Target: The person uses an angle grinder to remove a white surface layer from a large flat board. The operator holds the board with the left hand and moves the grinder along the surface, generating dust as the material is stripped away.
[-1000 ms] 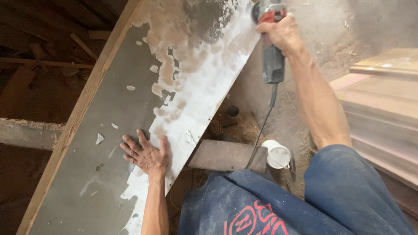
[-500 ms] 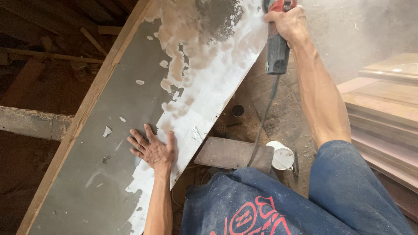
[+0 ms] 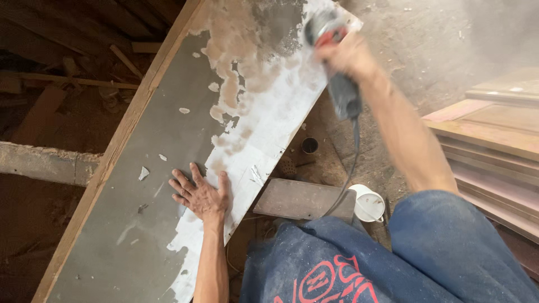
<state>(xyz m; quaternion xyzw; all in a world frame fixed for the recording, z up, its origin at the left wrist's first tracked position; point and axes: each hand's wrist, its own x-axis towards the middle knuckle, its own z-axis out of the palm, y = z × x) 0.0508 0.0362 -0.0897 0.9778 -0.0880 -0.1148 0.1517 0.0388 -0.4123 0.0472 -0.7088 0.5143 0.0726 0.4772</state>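
A long wooden panel [image 3: 140, 185] runs from lower left to upper right, partly grey and partly white where its coating is worn. My left hand [image 3: 200, 194] lies flat on it with fingers spread, at the border of grey and white. My right hand [image 3: 347, 56] grips a grey and red power sander [image 3: 334, 67], blurred by motion, over the panel's far right edge. A black cord [image 3: 349, 168] hangs from the tool toward my knees.
A stack of pinkish wooden boards [image 3: 494, 146] lies at the right. A small white cup [image 3: 368, 203] and a flat brown block [image 3: 303, 199] sit on the dusty floor below the panel. Scrap wood and beams [image 3: 50, 163] lie at the left.
My right hand with the sander has moved down and left along the panel's far end. The view has shifted; my left hand stays flat on the panel.
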